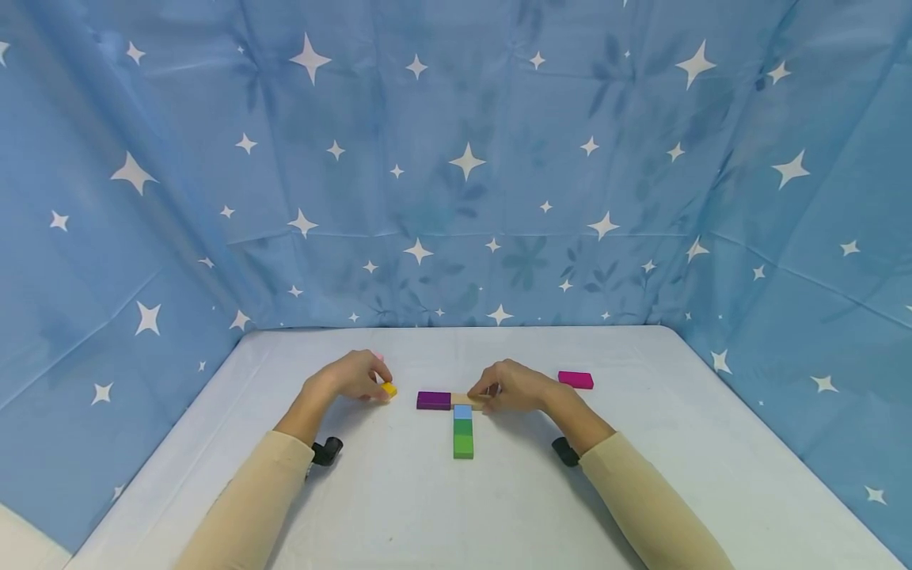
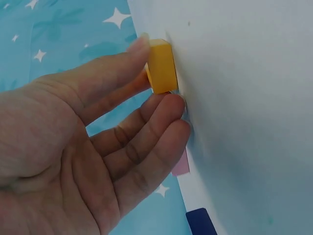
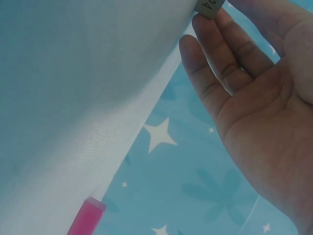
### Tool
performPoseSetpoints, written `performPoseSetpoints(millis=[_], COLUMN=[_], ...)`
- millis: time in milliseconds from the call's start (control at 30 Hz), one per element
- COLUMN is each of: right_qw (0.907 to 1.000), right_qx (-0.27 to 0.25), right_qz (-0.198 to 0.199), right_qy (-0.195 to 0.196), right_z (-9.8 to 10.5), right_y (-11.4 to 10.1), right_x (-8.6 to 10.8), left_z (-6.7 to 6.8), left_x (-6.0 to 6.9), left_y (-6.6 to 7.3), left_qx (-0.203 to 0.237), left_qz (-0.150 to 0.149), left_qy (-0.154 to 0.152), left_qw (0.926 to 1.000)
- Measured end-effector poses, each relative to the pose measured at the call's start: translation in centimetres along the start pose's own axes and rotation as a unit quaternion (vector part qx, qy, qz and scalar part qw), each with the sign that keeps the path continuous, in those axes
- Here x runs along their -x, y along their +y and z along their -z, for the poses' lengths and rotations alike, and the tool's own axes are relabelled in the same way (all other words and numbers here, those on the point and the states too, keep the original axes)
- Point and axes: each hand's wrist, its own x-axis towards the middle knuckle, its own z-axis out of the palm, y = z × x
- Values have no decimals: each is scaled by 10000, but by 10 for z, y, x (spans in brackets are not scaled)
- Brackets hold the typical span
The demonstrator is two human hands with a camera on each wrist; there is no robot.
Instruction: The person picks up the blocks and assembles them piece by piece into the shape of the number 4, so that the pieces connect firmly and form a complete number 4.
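My left hand (image 1: 359,375) pinches a small yellow block (image 2: 163,67) between thumb and index finger, low over the white table, left of a purple block (image 1: 433,400). The other left fingers are bent below the yellow block. My right hand (image 1: 514,385) pinches a tan wooden block (image 1: 461,400) lying against the purple block's right end. Fingers cover part of the tan block; its end (image 3: 209,7) shows a printed "24" in the right wrist view. Below the tan block, a light blue block (image 1: 463,412), a dark green block (image 1: 463,427) and a light green block (image 1: 463,447) form a column.
A magenta block (image 1: 575,380) lies to the right, beyond my right hand. Behind my left hand are a pink block (image 2: 181,164) and a dark blue block (image 2: 200,222). A blue star-patterned curtain (image 1: 466,198) borders the white table (image 1: 399,507).
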Motion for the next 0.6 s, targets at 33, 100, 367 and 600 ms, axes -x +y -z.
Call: performPoseSetpoints(millis=[33,100,367,600], right_qw=[10000,10000,10000,9999], right_qx=[-10,-11,6,-31], right_qz=[6,19,26,-120], right_qy=[2,5,-3,-15], right_z=[0,0,0,-1], right_y=[0,0,0,0], right_x=[0,0,1,1], left_z=[-1,-3,-3,-7], left_x=[0,0,-1,-7], left_y=[1,3,2,3], left_qx=[-21,-31,121,280], left_qz=[-10,-13,-54,-195], left_qy=[-6,-27,-196,-72], left_qw=[10000,10000,9997,9994])
